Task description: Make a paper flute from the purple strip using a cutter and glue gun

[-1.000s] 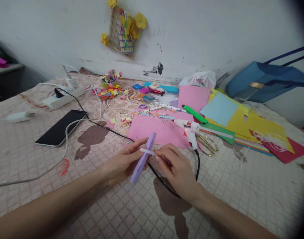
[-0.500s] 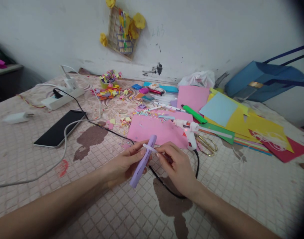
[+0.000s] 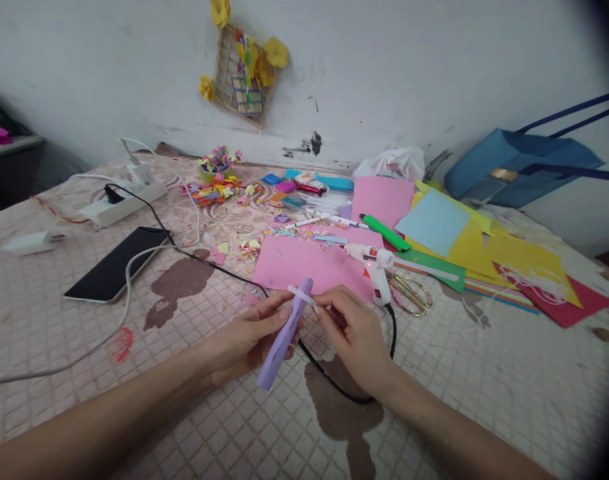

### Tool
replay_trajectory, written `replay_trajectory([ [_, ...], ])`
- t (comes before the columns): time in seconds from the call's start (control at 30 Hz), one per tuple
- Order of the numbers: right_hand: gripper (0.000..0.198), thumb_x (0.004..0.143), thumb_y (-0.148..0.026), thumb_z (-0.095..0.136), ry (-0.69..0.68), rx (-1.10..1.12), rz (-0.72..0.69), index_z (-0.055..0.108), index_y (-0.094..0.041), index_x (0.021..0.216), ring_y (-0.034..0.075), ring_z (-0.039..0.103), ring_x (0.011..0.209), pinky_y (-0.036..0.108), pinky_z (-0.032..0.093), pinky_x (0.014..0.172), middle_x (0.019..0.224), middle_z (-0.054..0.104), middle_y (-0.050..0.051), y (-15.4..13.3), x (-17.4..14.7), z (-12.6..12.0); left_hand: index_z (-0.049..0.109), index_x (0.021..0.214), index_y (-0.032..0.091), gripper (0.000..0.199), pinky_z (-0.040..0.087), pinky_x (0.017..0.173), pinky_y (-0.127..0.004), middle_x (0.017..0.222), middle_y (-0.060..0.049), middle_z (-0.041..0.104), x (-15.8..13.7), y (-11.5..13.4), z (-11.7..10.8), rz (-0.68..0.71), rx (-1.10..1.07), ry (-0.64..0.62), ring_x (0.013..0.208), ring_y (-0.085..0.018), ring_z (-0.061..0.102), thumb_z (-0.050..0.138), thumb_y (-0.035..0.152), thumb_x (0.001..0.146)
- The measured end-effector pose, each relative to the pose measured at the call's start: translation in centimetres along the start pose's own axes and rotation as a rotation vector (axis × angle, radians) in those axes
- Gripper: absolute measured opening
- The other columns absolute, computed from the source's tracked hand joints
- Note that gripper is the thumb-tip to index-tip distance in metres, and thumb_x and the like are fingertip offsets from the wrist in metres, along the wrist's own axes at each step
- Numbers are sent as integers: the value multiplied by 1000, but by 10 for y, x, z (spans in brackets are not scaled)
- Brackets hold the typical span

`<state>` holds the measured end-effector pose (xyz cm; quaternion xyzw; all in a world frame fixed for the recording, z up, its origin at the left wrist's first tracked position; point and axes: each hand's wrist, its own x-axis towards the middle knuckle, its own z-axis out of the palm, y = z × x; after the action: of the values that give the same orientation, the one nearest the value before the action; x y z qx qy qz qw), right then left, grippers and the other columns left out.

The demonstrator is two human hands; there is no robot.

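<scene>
My left hand (image 3: 247, 341) holds a long, narrow piece of folded purple paper (image 3: 276, 355), tilted with its upper end to the right. Lengthwise creases or a slit show on its face. Across its upper part lies a short, narrow white strip (image 3: 299, 294). The fingertips of my right hand (image 3: 355, 333) pinch the right end of this strip. Whether the strip is stuck to the paper, I cannot tell. Beyond my right hand a white glue gun (image 3: 379, 283) rests on the table, its small red light lit and a white glue stick out of its back.
Pink paper (image 3: 309, 260), gold-handled scissors (image 3: 412, 293), a green cutter (image 3: 386, 232) and coloured sheets (image 3: 437, 220) lie beyond my hands. A black cord (image 3: 329, 380) passes below them. To the left are a dark tablet or phone (image 3: 117, 263) and a power strip (image 3: 124, 203).
The whole view has shifted slightly. Both hands keep their hold, and the purple paper's lower end sits a little lower, with the white strip still across its upper part.
</scene>
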<state>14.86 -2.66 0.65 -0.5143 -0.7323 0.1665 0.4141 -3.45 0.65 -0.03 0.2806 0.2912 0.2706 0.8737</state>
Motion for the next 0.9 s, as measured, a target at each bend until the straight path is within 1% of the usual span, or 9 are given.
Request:
replay_trajectory([
  [0.2,10,87,-18,50,-38,86,120,60,-19,84,12,54,64,24,41,57,73,60,0,2,0,1,51,124,27,40,44,59,-22,84,-3,59,1,-1,-2,-3,-13,-29,67,-10,57,60,22,86],
  [0.27,10,88,-19,49,-70,141,160,59,-19,85,12,54,63,24,41,57,73,61,0,3,0,1,52,124,28,40,44,59,-22,84,-3,60,2,-2,-2,-2,-5,-24,67,-10,57,60,22,85],
  [0.33,10,89,-19,48,-85,146,179,57,-19,85,12,55,63,24,42,57,74,61,0,4,0,2,52,123,28,39,44,59,-22,84,-2,60,2,-2,-3,0,0,-23,67,-10,57,61,21,85],
  [0.4,10,88,-17,48,-68,75,134,57,-19,85,13,55,65,25,42,58,76,61,1,5,-1,2,53,121,28,36,44,59,-22,83,-2,60,2,-3,-4,1,2,-34,67,-10,57,60,22,86],
  [0.5,12,87,-14,48,-21,-69,-13,58,-20,89,15,58,73,26,43,63,83,60,3,7,-2,2,55,118,27,34,44,60,-22,84,-2,60,1,-3,-3,-4,-12,-38,68,-10,58,62,21,85],
  [0.57,13,88,-14,47,-8,-121,-81,58,-20,92,15,59,76,27,45,65,87,61,4,8,-3,2,57,115,26,34,43,62,-21,85,-2,61,0,-2,-2,-20,-29,-22,71,-10,59,65,20,82],
  [0.67,14,88,-14,47,-3,-132,-100,58,-21,92,15,59,75,27,46,64,86,61,4,8,-4,2,58,113,24,34,43,62,-21,85,-2,61,-1,-2,1,-43,-50,-6,70,-10,59,67,21,80],
  [0.8,14,86,-12,49,-18,-71,-82,58,-21,91,14,59,75,25,46,65,84,61,3,6,-4,2,59,114,24,39,44,64,-22,85,-2,61,-1,-2,0,-50,-76,7,71,-11,60,71,21,77],
  [0.9,13,87,-12,49,-25,-54,-101,57,-21,90,14,59,76,25,46,65,85,60,3,6,-4,2,59,113,23,39,45,64,-23,85,-3,61,0,-2,-1,-52,-79,18,71,-11,60,72,21,76],
])
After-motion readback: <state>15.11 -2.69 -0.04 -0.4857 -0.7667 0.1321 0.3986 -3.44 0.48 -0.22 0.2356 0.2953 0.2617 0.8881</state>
